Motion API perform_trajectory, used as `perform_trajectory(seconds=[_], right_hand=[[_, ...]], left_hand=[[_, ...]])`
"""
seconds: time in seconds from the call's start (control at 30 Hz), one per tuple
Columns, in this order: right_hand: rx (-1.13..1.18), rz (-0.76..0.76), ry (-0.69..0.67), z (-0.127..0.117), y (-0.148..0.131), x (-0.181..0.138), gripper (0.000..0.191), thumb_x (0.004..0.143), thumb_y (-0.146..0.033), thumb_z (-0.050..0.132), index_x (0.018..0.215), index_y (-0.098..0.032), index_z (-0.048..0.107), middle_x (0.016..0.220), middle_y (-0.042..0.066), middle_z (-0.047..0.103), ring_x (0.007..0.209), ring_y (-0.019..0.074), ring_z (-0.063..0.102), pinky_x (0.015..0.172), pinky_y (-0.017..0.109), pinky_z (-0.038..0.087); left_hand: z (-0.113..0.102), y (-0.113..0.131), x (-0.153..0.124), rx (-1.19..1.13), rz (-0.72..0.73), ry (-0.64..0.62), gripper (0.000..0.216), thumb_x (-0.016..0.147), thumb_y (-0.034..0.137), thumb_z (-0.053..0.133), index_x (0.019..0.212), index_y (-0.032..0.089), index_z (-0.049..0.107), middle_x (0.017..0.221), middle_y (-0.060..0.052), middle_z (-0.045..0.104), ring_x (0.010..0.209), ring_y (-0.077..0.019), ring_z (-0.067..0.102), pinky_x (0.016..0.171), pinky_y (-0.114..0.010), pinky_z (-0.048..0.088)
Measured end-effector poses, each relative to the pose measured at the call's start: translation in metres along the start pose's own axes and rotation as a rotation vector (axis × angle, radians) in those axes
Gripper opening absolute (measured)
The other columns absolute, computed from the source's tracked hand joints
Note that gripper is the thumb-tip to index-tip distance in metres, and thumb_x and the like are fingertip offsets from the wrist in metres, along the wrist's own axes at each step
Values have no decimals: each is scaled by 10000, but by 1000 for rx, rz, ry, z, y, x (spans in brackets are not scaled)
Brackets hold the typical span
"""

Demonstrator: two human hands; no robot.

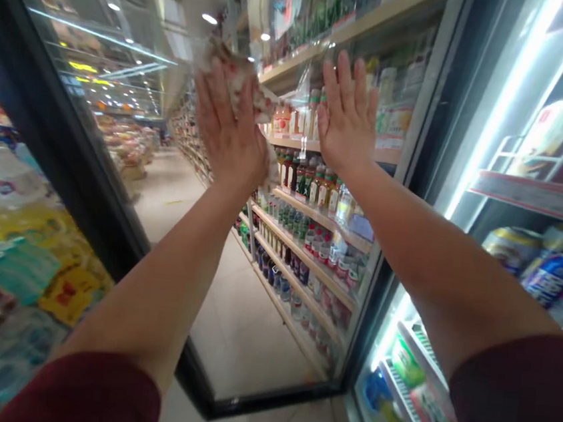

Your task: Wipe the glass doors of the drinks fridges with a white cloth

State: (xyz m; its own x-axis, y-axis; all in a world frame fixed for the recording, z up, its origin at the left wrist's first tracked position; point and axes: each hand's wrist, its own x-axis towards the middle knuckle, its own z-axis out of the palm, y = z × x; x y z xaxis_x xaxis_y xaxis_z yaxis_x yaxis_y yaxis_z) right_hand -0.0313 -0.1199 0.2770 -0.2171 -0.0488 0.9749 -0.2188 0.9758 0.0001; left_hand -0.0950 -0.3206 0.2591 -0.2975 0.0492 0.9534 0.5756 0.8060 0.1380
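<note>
My left hand [230,125] presses a crumpled, patterned cloth [247,86] flat against the glass of an open cooler door [129,175]. The fingers lie spread over the cloth, which sticks out above and to the right of the palm. My right hand [348,114] is flat on the same glass just to the right, fingers together and pointing up, with nothing in it. Both forearms reach up from dark red sleeves.
The glass door swings out to the left with a black frame [261,407]. Through it I see shelves of bottled drinks [308,241] and a shop aisle [173,186]. The lit cooler interior [532,264] with cans and packs is at the right. Packaged goods [14,263] lie at the left.
</note>
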Motion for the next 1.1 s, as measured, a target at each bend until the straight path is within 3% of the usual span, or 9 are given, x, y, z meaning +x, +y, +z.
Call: perform_trajectory(seconds=[0.1, 0.2, 0.3, 0.47, 0.6, 0.67, 0.77, 0.9, 1.1], right_hand=[[-66, 13, -20, -6, -4, -4, 607, 1071, -427, 253, 1644, -230, 281, 1726, -17, 200, 1630, 237, 115, 1344, 591, 59], [-100, -11, -24, -11, -6, -8, 630, 1070, -460, 272, 1657, -231, 269, 1730, -11, 186, 1633, 266, 110, 1346, 606, 95], [-139, -5, -2, -18, -9, -10, 641, 1059, -529, 178, 1663, -319, 233, 1719, -98, 168, 1634, 228, 121, 1350, 581, 149], [-261, -37, -19, -28, -13, -13, 735, 1056, -563, 79, 1673, -196, 241, 1724, -5, 173, 1620, 286, 179, 1324, 548, 212], [-284, -67, -13, -34, -13, -16, 749, 1052, -617, 83, 1674, -227, 235, 1723, -2, 184, 1616, 292, 192, 1321, 526, 205], [-292, -84, -51, -37, -13, -17, 771, 1054, -627, 107, 1673, -190, 248, 1722, 52, 199, 1613, 329, 192, 1320, 539, 190], [-282, -133, -84, -40, -13, -19, 737, 1066, -615, 145, 1670, -214, 273, 1721, 91, 208, 1603, 396, 179, 1292, 611, 185], [-204, -244, -88, -38, -7, -21, 694, 1073, -614, 136, 1670, -281, 257, 1724, 43, 207, 1606, 401, 156, 1274, 675, 148], [-198, -248, -98, -34, -4, -21, 699, 1075, -603, 100, 1675, -270, 232, 1725, 13, 198, 1607, 397, 152, 1282, 674, 146]], left_hand=[[-3, 7, -30, -26, 172, -4, 753, 1031, 548, 296, 1670, 161, 207, 1725, 82, -82, 1597, -227, -188, 1318, -459, -169], [-11, 5, -66, -77, 416, -127, 673, 1040, 516, 344, 1655, 248, 300, 1718, 72, 80, 1618, -230, -8, 1344, -443, -95], [-24, -15, -76, -69, 522, -143, 599, 1044, 398, 370, 1629, 269, 361, 1702, 61, 212, 1614, -221, 96, 1338, -477, -86], [-53, -72, -45, -4, 302, 0, 738, 997, 430, 495, 1654, 184, 264, 1734, 42, 70, 1616, -204, -86, 1280, -533, -226], [-63, -82, -53, -22, 130, 32, 766, 1006, 504, 489, 1637, 124, 279, 1737, 18, 89, 1613, -207, -97, 1287, -526, -208], [-61, -72, -77, 25, 165, 2, 731, 1035, 495, 428, 1637, 105, 287, 1739, -17, 98, 1613, -212, -101, 1309, -517, -136], [-56, -59, -117, 61, 327, -183, 689, 1048, 482, 397, 1636, 133, 323, 1731, -49, 157, 1616, -244, -77, 1317, -519, -83], [-61, -74, -132, 51, 430, -348, 631, 1037, 465, 425, 1617, 221, 390, 1702, -41, 274, 1618, -243, 43, 1314, -501, -108], [-60, -106, -143, 148, 110, -6, 758, 1092, 536, 214, 1589, -26, 320, 1720, -167, 109, 1597, -248, -147, 1284, -568, -113]])
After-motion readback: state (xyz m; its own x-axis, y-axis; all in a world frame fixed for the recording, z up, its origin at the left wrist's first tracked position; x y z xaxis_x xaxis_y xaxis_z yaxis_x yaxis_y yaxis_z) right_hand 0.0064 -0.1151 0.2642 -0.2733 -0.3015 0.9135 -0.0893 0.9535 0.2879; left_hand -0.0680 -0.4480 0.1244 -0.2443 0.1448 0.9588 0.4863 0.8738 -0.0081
